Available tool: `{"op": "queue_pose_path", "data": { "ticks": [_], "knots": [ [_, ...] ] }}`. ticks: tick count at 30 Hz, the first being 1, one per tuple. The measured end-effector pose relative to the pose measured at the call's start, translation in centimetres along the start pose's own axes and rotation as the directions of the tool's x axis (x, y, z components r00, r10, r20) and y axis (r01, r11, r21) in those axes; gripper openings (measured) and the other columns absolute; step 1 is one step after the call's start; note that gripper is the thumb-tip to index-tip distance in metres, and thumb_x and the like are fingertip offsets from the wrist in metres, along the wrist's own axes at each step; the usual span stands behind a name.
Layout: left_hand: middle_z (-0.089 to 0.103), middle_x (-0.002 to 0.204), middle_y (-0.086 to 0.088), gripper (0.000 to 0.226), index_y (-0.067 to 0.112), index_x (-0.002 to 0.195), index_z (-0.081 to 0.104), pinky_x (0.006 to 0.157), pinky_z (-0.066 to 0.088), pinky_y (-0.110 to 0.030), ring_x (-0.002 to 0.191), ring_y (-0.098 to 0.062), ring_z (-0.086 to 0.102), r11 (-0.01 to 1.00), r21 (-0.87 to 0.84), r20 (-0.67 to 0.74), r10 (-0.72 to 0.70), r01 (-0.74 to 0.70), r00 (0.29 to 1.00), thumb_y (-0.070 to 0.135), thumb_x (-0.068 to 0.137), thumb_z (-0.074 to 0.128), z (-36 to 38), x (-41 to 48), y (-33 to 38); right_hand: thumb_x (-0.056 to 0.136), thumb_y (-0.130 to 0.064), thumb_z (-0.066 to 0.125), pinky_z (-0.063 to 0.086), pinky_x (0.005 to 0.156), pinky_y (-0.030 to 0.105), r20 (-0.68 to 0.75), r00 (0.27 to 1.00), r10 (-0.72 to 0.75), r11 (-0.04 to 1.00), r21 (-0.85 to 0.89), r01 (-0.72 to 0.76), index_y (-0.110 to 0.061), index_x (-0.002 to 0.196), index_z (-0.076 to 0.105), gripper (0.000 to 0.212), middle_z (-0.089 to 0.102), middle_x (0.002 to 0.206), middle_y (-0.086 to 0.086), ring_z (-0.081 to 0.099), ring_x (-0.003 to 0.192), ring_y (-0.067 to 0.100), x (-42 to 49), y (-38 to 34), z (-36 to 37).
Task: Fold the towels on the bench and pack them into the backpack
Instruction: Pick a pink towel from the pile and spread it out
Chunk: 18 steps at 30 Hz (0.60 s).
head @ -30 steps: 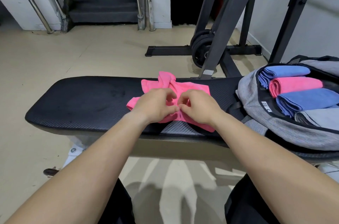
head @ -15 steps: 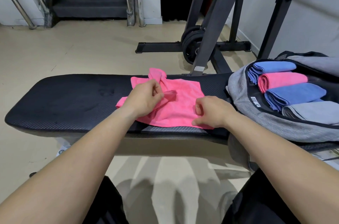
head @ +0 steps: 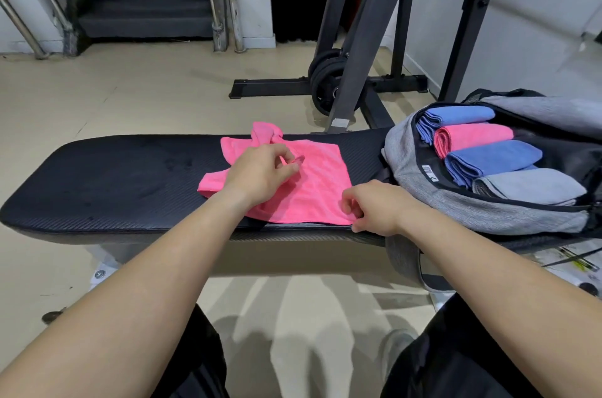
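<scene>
Your left hand and right hand had drawn apart, fingers curled and pinching the towel, spreading it on the counter, ready for folding.

Crumpled pink towel on black bench beside packed backpack.

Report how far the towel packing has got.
Done: four folded towels sit in the backpack. In hand: the left hand and right hand pinch a loose pink towel, partly spread on the bench. Left: fold it and pack it.
</scene>
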<state>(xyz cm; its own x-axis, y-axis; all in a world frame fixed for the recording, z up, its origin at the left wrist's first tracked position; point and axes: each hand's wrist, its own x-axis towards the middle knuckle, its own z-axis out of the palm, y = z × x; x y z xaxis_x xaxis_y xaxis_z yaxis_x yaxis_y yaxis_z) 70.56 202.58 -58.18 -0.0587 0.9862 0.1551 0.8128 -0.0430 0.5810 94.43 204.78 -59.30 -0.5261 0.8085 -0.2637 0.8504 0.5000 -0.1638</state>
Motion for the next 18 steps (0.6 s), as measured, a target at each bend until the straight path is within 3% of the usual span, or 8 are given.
{"op": "queue_pose_path", "data": {
  "ticks": [2,4,8,13,15,18],
  "knots": [
    [0.064,0.062,0.005,0.013,0.028,0.083,0.067,0.057,0.042,-0.033,0.057,-0.009,0.055,0.999,-0.033,-0.013,0.022,-0.022,1.0,0.038,0.091,0.068,0.3,-0.1,0.3,0.079,-0.02,0.066,0.053,0.073,0.035,-0.03,0.999,-0.043,0.999,0.004,0.043,-0.029,0.084,0.06,0.013,0.056,0.077,-0.015,0.061,0.085,0.017,-0.1,-0.2,0.0],
    [0.065,0.063,0.003,0.011,0.028,0.085,0.069,0.057,0.043,-0.033,0.054,-0.009,0.052,0.996,-0.08,-0.022,0.035,-0.036,0.999,0.037,0.091,0.069,0.7,-0.1,0.6,0.079,-0.018,0.059,0.051,0.074,0.034,-0.108,0.991,-0.084,0.996,0.032,0.088,-0.03,0.087,0.066,0.016,0.05,0.08,-0.015,0.057,0.087,0.016,-0.2,-0.4,-0.3],
    [0.063,0.06,-0.001,0.012,0.024,0.092,0.073,0.057,0.045,-0.037,0.051,-0.011,0.048,0.985,-0.153,-0.032,0.071,-0.076,0.997,0.036,0.091,0.07,1.6,0.1,1.1,0.089,-0.021,0.057,0.048,0.078,0.035,-0.258,0.959,-0.118,0.984,0.101,0.148,-0.028,0.1,0.071,0.018,0.045,0.091,-0.011,0.056,0.09,0.016,0.1,-0.7,-0.8],
    [0.058,0.05,0.009,0.012,0.026,0.093,0.073,0.059,0.048,-0.037,0.048,-0.008,0.049,0.973,-0.216,-0.006,0.084,-0.083,0.996,0.037,0.091,0.069,2.6,0.3,1.3,0.098,-0.021,0.058,0.046,0.086,0.036,-0.381,0.914,-0.141,0.957,0.184,0.224,-0.023,0.108,0.072,0.018,0.052,0.096,-0.006,0.052,0.09,0.014,1.2,-1.3,-0.8],
    [0.061,0.054,0.013,0.012,0.029,0.093,0.075,0.061,0.047,-0.034,0.052,-0.006,0.051,0.972,-0.218,0.014,0.097,-0.091,0.995,0.038,0.092,0.067,2.7,0.3,1.5,0.095,-0.021,0.063,0.049,0.084,0.038,-0.434,0.892,-0.129,0.944,0.222,0.244,-0.02,0.1,0.074,0.012,0.058,0.087,-0.008,0.054,0.083,0.013,1.6,-1.7,-0.9],
    [0.069,0.079,0.018,0.012,0.032,0.09,0.077,0.073,0.05,-0.031,0.071,-0.003,0.059,0.974,-0.198,0.008,0.113,-0.11,0.994,0.037,0.092,0.066,2.7,0.4,1.5,0.091,-0.029,0.07,0.05,0.076,0.035,-0.457,0.887,-0.063,0.927,0.304,0.222,-0.024,0.088,0.071,0.006,0.065,0.078,-0.009,0.057,0.072,0.011,1.9,-1.9,-1.2]
  ]
}}
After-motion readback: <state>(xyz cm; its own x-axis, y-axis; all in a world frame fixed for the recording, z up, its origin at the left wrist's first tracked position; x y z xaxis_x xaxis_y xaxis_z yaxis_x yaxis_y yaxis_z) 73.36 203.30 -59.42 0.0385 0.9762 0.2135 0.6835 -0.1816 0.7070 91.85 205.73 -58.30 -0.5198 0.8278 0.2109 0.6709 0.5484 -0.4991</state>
